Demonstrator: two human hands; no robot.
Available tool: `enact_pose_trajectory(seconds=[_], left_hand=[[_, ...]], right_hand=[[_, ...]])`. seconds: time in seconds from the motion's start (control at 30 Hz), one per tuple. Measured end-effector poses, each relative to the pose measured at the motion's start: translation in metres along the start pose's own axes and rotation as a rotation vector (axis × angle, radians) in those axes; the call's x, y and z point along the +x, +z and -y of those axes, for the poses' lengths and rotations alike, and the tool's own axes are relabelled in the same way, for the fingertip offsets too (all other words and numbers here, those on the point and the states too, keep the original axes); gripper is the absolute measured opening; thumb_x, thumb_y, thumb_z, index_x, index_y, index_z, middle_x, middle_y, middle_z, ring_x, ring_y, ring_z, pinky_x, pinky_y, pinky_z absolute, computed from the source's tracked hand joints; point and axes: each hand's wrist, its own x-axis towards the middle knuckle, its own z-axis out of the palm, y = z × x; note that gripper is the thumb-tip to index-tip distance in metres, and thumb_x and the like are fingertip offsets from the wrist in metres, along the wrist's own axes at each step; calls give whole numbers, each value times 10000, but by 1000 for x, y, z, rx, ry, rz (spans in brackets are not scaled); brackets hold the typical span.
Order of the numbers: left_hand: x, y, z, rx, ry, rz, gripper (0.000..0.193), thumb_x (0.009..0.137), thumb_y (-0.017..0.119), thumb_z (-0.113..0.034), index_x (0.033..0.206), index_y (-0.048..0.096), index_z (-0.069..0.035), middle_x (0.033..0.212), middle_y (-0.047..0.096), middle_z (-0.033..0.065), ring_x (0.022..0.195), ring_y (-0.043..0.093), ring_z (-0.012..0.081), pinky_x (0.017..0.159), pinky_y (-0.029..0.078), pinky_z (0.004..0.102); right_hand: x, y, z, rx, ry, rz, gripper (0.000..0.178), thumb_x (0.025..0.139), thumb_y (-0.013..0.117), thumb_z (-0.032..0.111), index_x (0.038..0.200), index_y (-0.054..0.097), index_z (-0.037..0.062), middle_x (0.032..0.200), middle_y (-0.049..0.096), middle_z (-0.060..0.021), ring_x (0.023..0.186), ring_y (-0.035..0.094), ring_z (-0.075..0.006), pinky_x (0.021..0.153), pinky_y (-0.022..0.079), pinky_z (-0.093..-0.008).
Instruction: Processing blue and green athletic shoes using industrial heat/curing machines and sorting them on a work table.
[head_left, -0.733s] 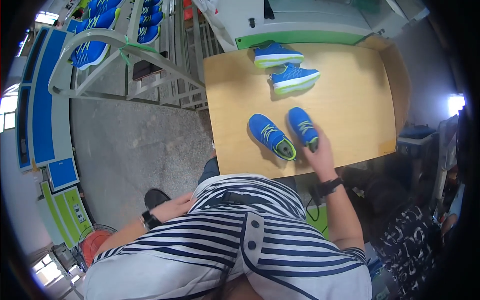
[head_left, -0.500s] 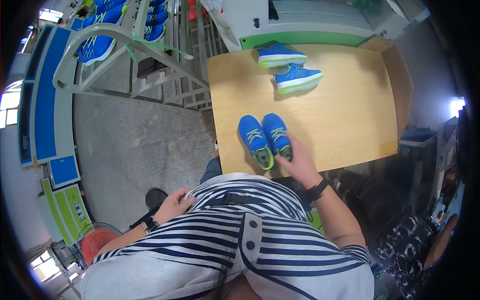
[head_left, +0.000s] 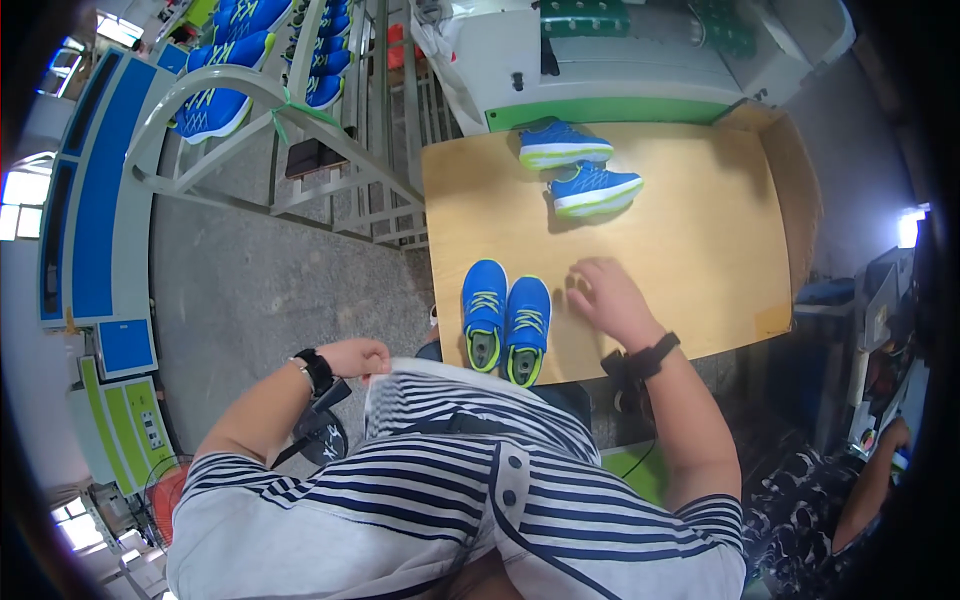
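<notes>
Though between hands (head_left: pixel 355 357) (head_left: pixel 614 305), nearest shoes (head_left: pixel 484 305) (head_left: pixel 527 320) apart from both

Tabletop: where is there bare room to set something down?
Right side, between the far shoes and the cardboard; also a strip between those shoes and the near shoes. Crowded: the near left corner, where the near shoes stand, right hand beside them.

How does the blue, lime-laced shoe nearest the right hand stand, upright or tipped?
Upright: the shoe has its laces and opening facing up.

Right fingers (head_left: pixel 598 270) stand parted; left fingers (head_left: pixel 374 356) curl inward.
</notes>
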Motion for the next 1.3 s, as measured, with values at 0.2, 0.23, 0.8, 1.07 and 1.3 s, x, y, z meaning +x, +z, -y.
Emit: enact_pose_trajectory(seconds=[0.2, 0.23, 0.8, 1.07, 1.3], left_hand=[[40, -68, -126, 849, 217, -619, 202, 903, 578, -216, 1042, 618, -76, 1008, 662, 141, 995, 634, 358, 838, 483, 501], [51, -75, -156, 706, 368, -664, 254, 906, 587, -243, 1068, 621, -51, 1029, 655, 163, 1007, 622, 375, 854, 495, 477], [252, -117, -323, 310, 711, -395, 782, 737, 843, -312, 1359, 508, 26, 1268, 605, 220, 1139, 603, 346, 978, 482, 386], [185, -10, -346, 290, 1057, -815, 354, 867, 682, -204, 1161, 611, -21, 883, 640, 165, 827, 625, 336, 786, 491, 428], [203, 33, -316, 762, 929, -627, 652, 750, 734, -148, 1359, 502, -127, 1162, 558, 173, 1053, 575, 364, 895, 481, 441]], right_hand=[[95, -7, -24, -558, -75, -318, 713, 732, 799, 191, 1371, 501, 80, 1313, 535, -167, 1281, 476, -349, 1094, 358, -511], [99, -4, -40, -586, 88, -324, 828, 698, 824, 206, 1424, 443, 88, 1306, 526, -168, 1297, 458, -349, 1114, 319, -541], [-82, 37, -16, 345, 493, -247, 852, 841, 711, 148, 1525, 231, -17, 1555, 302, -240, 1449, 296, -395, 1182, 293, -398], [-48, 25, -16, 563, 520, -485, 575, 898, 676, 99, 1401, 421, -10, 1340, 472, -207, 1275, 495, -355, 1078, 424, -397], [-45, 46, -53, 668, 519, -452, 504, 911, 671, 105, 1362, 470, 4, 1289, 490, -181, 1123, 586, -266, 971, 502, -380]])
